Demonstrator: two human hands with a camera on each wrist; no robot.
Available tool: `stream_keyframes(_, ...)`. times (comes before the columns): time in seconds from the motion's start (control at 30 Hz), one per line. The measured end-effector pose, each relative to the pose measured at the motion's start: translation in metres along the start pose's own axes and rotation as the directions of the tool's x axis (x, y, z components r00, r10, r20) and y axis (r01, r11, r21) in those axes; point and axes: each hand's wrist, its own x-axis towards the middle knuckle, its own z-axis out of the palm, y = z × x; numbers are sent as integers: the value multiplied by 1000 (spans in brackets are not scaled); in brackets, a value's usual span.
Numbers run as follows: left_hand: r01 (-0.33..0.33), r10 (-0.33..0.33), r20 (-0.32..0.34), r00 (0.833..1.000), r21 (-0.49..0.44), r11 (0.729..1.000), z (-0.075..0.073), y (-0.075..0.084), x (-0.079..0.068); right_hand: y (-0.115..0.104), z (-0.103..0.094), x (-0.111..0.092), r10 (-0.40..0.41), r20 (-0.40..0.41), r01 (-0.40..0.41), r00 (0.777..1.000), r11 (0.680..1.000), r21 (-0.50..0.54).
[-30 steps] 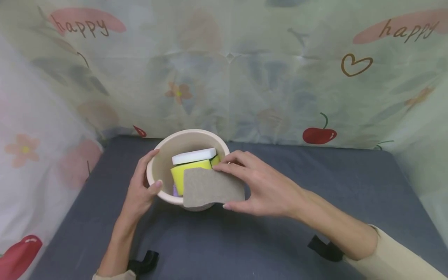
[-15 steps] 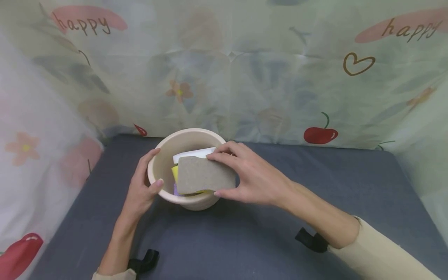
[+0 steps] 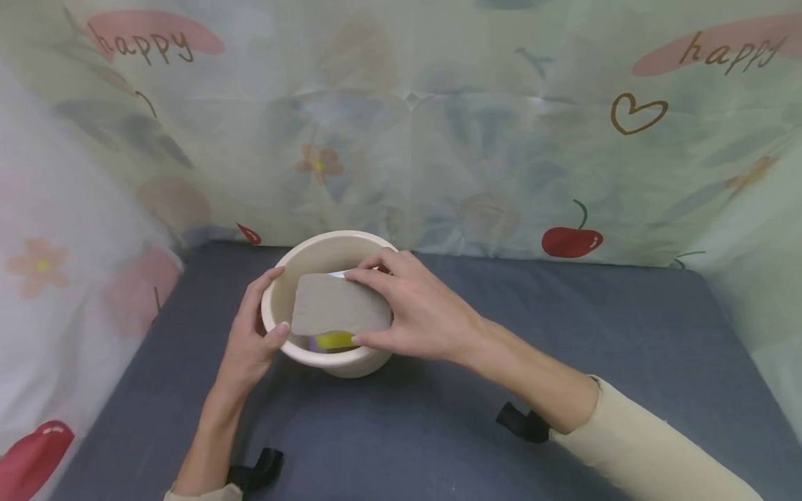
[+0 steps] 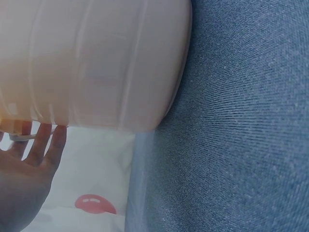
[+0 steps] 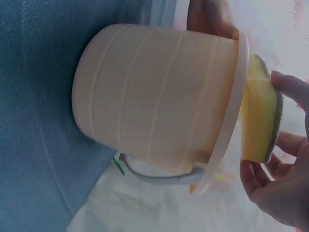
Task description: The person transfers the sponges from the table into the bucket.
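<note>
My left hand [image 3: 250, 327] grips the rim of a cream plastic bucket [image 3: 273, 314] on its left side, with the thumb on the rim. My right hand [image 3: 426, 306] pinches a scouring sponge [image 3: 341, 304] over the bucket's mouth, its grey rough face turned up. In the right wrist view the same sponge [image 5: 258, 116] shows its thick yellow foam side, just outside the rim, between thumb and fingers. Beneath it in the bucket, a yellow piece [image 3: 334, 340] and a sliver of white [image 3: 338, 274] show; the held sponge hides most of the contents.
The bucket stands on a dark blue-grey cloth-covered table [image 3: 401, 431] near its back edge. A patterned curtain [image 3: 489, 153] hangs close behind and at both sides. A grey handle [image 5: 161, 180] hangs along the bucket's side in the right wrist view. Black straps [image 3: 523, 422] sit at the wrists.
My right hand has carried the sponge leftward and slightly up, from the bucket's front right rim to over its mouth, covering the white and yellow pieces. My left hand and the bucket stay put.
</note>
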Motion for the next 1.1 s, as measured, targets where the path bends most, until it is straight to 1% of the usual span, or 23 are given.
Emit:
stream_keyframes(0.13, 7, -7, -1, 1000, -4, 1000, -1, 0, -1, -3, 5, 7, -9, -14, 8, 1000, 1000, -21)
stream_keyframes(0.23, 8, -8, -2, 1000, -9, 1000, -1, 0, -1, -6, 7, 11, -1, -21, 0, 1000, 999, -36)
stream_keyframes(0.5, 9, -9, 14, 1000, 42, 999, 0, 3, -2, -8, 9, 16, 76, -49, -80, 996, 994, -76)
stream_keyframes(0.57, 9, -10, 15, 1000, 43, 999, 0, 3, -1, -9, 11, 17, 85, -54, -90, 995, 992, -84)
stream_keyframes(0.87, 17, -17, 14, 1000, 16, 1000, 0, 2, 1, -12, 19, 22, 66, -86, -78, 994, 987, -142)
stream_keyframes(1.1, 5, -5, 5, 1000, -21, 1000, 1, 1, 2, -11, 28, 24, 49, -110, -69, 993, 980, -186)
